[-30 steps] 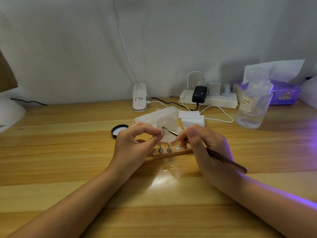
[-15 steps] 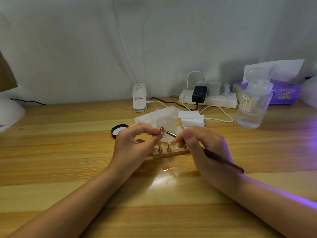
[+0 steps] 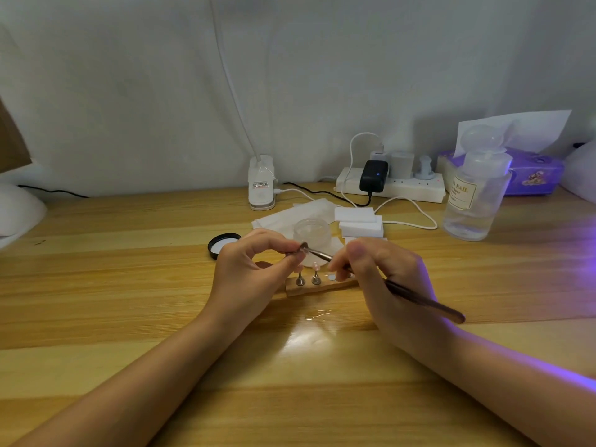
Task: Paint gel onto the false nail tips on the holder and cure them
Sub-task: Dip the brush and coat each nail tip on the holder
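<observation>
While right hand [image 3: 383, 279] grips brush [image 3: 419, 300], bottle [image 3: 474, 201] label reads "NAIL"

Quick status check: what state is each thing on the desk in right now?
gel jar: open, upright
black lid: off, beside jar
brush: gripped by right hand
left hand: pinching something small at brush tip
holder: two stands seated
charger: plugged in, light on
bottle: capped
</observation>
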The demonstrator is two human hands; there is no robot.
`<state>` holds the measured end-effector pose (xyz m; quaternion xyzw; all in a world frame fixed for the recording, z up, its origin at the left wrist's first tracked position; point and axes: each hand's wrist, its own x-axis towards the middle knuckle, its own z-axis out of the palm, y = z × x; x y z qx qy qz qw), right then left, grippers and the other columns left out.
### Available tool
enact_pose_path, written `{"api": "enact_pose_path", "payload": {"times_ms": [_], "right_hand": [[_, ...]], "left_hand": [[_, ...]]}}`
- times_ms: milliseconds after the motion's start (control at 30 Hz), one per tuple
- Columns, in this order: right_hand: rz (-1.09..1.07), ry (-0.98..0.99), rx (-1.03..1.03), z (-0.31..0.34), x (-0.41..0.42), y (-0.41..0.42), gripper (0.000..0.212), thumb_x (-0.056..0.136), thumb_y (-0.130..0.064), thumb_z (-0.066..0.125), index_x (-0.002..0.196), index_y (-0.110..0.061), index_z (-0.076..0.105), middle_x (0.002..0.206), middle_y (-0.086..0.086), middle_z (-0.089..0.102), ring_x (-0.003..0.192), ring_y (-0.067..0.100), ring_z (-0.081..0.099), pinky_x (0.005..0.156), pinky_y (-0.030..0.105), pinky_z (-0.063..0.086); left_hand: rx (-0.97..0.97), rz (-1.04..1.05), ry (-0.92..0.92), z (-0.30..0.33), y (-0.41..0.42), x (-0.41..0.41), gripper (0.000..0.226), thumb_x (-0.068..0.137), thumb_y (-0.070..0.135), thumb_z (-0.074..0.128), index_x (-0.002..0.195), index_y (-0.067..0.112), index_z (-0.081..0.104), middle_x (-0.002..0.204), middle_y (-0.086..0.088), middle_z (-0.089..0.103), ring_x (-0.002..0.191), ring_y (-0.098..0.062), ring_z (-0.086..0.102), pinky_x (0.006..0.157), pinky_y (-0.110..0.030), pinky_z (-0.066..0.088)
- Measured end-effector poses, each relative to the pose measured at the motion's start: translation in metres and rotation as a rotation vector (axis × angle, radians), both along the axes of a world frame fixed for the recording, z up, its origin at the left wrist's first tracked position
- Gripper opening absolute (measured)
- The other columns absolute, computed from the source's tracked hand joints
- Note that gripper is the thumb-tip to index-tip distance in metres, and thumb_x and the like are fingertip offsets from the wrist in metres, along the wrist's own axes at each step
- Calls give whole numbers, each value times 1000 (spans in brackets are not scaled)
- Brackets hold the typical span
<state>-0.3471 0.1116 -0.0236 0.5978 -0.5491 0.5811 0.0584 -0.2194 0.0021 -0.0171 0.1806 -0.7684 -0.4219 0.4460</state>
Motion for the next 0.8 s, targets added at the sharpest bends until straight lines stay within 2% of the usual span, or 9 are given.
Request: {"api": "enact_pose_path", "payload": {"times_ms": [100, 200, 367, 500, 567, 633, 800], "right_hand": [[38, -40, -55, 0, 1, 1, 47, 95, -46, 31, 66, -25, 61, 56, -2, 57, 57, 7, 56, 54, 30, 45], [41, -63, -62, 1, 0, 1, 33, 93, -36, 33, 69, -35, 57, 57, -9, 55, 57, 4, 55, 55, 26, 44], [-7, -5, 20, 1, 0, -1, 34, 93, -51, 29, 76, -38, 56, 65, -16, 57, 68, 3, 59, 60, 24, 46], [62, -55, -25, 2, 1, 1, 42, 93, -53, 29, 68, -35, 57, 55, -1, 57, 56, 8, 56, 55, 28, 45], [84, -78, -39, 2, 2, 2, 40, 93, -50, 31, 67, -35, 56, 54, 0, 55, 55, 7, 55, 53, 27, 44], [63, -90, -37, 2, 1, 1, 32, 92, -41, 34, 69, -35, 56, 57, -7, 55, 58, 4, 55, 56, 23, 44], [8, -71, 73, 3, 1, 1, 31, 90, -43, 31, 72, -37, 56, 64, -11, 59, 69, 7, 59, 65, 33, 48]], "left_hand": [[-4, 0, -10, 0, 0, 0, 9, 67, 24, 70, 76, 22, 71, 74, 9, 66, 73, -3, 62, 54, -12, 44], [-1, -1, -11, -1, -1, 0, 8, 69, 22, 71, 76, 19, 71, 75, 8, 65, 71, -2, 62, 53, -11, 43], [0, -3, -10, -1, -1, 0, 7, 68, 24, 71, 75, 23, 71, 75, 10, 66, 72, -4, 62, 53, -11, 43], [-3, -3, -6, -1, -1, 0, 7, 67, 25, 70, 74, 25, 70, 75, 16, 66, 72, -1, 62, 53, -8, 42], [-5, 2, -8, -1, -1, 0, 6, 68, 24, 71, 74, 25, 70, 74, 16, 66, 71, 0, 61, 52, -8, 41], [-6, -3, -10, -2, -2, 0, 6, 69, 22, 72, 76, 21, 71, 74, 12, 66, 71, -1, 61, 53, -9, 42], [-16, 4, -15, -1, -1, 0, 8, 69, 23, 71, 76, 20, 71, 75, 10, 65, 71, -1, 62, 54, -9, 43]]}}
